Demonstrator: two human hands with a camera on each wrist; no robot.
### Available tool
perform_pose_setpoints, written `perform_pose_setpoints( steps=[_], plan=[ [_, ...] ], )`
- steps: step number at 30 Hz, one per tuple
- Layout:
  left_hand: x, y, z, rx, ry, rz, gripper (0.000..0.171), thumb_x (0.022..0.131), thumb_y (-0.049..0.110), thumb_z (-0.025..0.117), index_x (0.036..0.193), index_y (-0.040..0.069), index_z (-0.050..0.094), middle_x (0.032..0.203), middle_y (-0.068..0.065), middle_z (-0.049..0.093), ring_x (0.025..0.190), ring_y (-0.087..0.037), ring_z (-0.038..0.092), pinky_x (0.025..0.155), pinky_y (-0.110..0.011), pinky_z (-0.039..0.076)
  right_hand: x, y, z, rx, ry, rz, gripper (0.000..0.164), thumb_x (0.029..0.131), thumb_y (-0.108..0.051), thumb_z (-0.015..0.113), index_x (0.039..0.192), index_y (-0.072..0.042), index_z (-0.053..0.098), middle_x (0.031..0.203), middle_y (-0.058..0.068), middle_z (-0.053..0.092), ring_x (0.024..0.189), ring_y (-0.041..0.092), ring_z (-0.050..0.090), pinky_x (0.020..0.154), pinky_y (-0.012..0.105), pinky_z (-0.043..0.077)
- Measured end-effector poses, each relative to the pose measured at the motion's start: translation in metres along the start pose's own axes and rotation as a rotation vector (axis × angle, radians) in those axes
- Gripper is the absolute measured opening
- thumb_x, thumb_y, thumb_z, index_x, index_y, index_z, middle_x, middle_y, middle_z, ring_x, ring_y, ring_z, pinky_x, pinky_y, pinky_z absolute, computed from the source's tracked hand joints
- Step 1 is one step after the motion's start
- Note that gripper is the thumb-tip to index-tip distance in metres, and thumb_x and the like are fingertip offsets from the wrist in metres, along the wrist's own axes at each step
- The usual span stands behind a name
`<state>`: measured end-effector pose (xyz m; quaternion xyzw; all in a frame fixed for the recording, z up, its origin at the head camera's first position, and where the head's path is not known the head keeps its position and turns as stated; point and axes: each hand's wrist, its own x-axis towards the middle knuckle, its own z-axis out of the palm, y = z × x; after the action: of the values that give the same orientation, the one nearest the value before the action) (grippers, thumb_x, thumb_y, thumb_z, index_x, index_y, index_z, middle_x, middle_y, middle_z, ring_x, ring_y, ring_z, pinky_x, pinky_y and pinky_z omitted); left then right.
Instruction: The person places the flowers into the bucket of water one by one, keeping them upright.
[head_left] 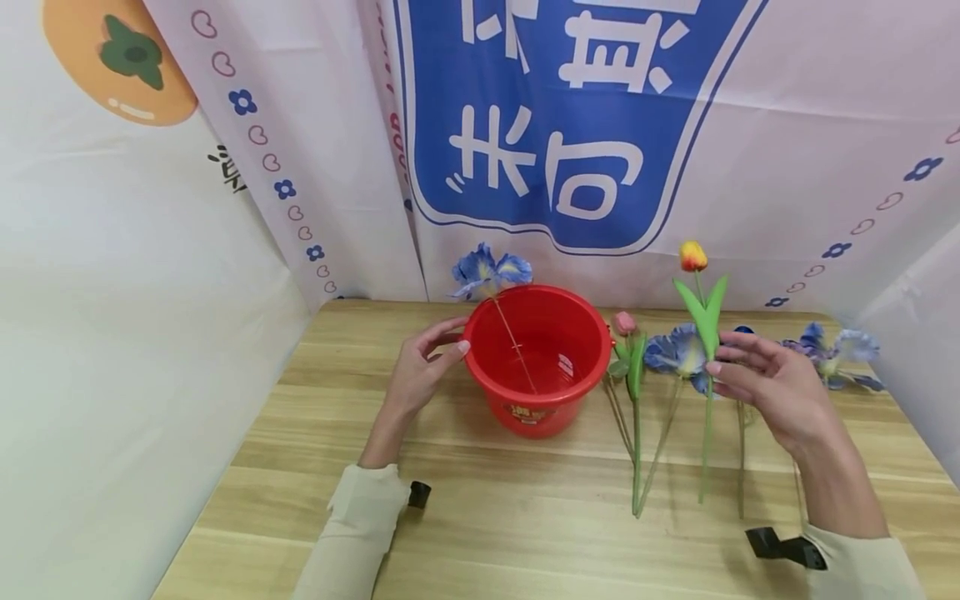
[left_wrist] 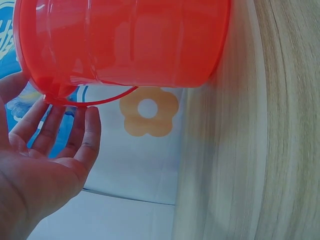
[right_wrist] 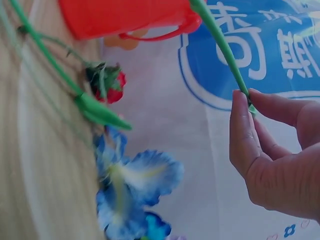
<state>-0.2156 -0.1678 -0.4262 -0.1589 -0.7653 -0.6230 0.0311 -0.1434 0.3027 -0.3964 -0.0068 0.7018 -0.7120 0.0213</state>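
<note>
A red plastic bucket stands upright on the wooden table, with one blue iris leaning inside it, bloom past the far left rim. My left hand grips the bucket's left rim, thumb over the edge. In the left wrist view its fingers lie by the rim and the thin red handle. My right hand pinches the green stem of a red-and-yellow tulip between thumb and fingers. The tulip stands upright, right of the bucket, its lower stem hanging down over the table.
Right of the bucket lie several artificial flowers: a pink tulip, a blue iris and another pale blue bloom at the far right. A red rose shows in the right wrist view. A printed cloth hangs behind the table.
</note>
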Motion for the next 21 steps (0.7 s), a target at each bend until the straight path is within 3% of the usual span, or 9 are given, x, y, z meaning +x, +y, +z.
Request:
perform_pose_setpoints(
  steps=[10, 17, 21],
  plan=[
    [0.001, -0.002, 0.006, -0.025, -0.006, 0.002, 0.041, 0.103, 0.015, 0.069, 0.143, 0.003, 0.067, 0.145, -0.018, 0.067, 0.131, -0.038, 0.064, 0.098, -0.05, 0.065, 0.008, -0.029, 0.022, 0.074, 0.071, -0.067, 0.044, 0.097, -0.004, 0.079, 0.135, -0.015, 0.061, 0.112, -0.004, 0.071, 0.091, 0.008, 0.077, 0.081, 0.023, 0.066],
    [0.002, -0.001, 0.007, -0.035, 0.003, 0.007, 0.041, 0.103, 0.014, 0.068, 0.143, 0.003, 0.067, 0.146, -0.019, 0.067, 0.13, -0.036, 0.063, 0.092, -0.032, 0.066, 0.017, -0.053, 0.042, 0.073, 0.115, -0.133, 0.048, 0.095, -0.006, 0.081, 0.138, -0.011, 0.061, 0.112, -0.004, 0.073, 0.093, 0.007, 0.078, 0.079, 0.024, 0.067],
    [0.002, 0.001, 0.004, -0.045, 0.011, 0.006, 0.042, 0.103, 0.011, 0.069, 0.143, 0.001, 0.066, 0.146, -0.02, 0.067, 0.13, -0.035, 0.063, 0.091, -0.031, 0.066, 0.023, -0.063, 0.054, 0.066, 0.142, -0.165, 0.047, 0.094, -0.006, 0.082, 0.136, -0.01, 0.063, 0.11, -0.003, 0.073, 0.093, 0.008, 0.078, 0.079, 0.025, 0.067]
  ],
)
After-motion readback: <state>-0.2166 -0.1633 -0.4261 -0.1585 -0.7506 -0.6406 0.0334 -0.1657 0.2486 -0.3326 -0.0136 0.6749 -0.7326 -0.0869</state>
